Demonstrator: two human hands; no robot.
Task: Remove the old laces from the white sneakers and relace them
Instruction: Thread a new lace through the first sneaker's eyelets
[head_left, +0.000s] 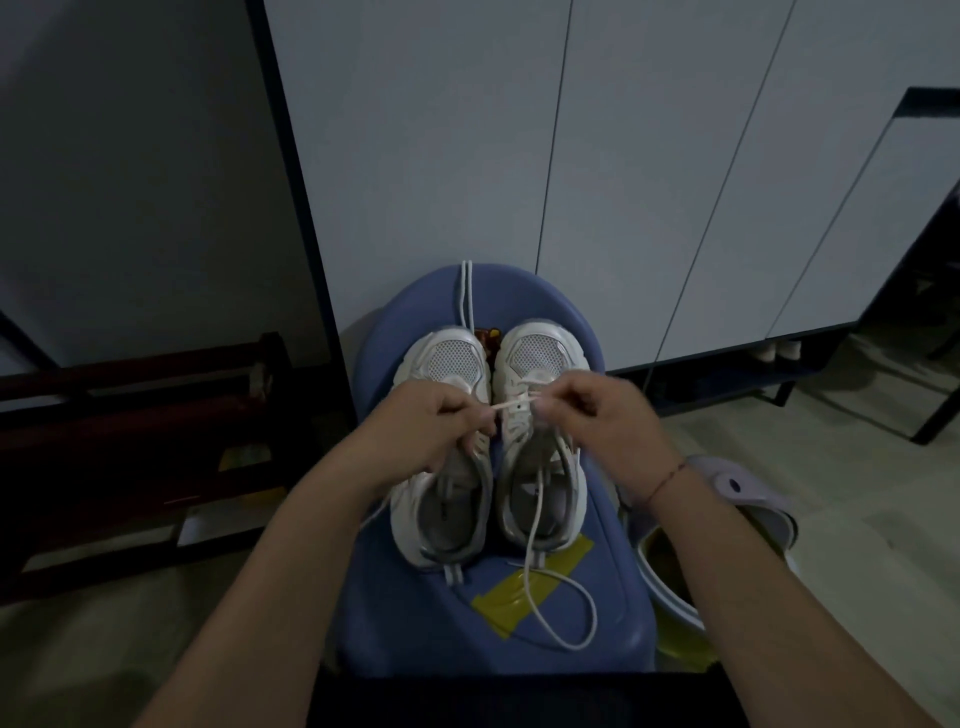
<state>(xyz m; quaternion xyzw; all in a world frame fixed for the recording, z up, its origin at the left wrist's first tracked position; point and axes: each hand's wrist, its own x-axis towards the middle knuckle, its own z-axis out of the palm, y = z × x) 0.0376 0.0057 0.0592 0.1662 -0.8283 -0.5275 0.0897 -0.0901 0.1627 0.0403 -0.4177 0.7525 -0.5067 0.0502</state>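
Note:
Two white sneakers stand side by side on a blue stool (613, 587), toes pointing away from me. My left hand (434, 426) lies over the left sneaker (447, 364) and pinches a white lace (511, 404) that runs across the right sneaker (540, 353). My right hand (602, 410) pinches the same lace at the right sneaker's lower eyelets. The lace's long loose end (566, 613) trails through the shoe opening and loops onto the stool's front. Another lace (464, 296) lies doubled at the stool's far edge.
Yellow tape (524, 587) is stuck on the stool's seat. A lilac clog (743, 493) and a white bowl-like container (670, 571) sit on the floor at the right. White cabinet doors (519, 156) rise behind the stool. A dark wooden rack (130, 441) stands at the left.

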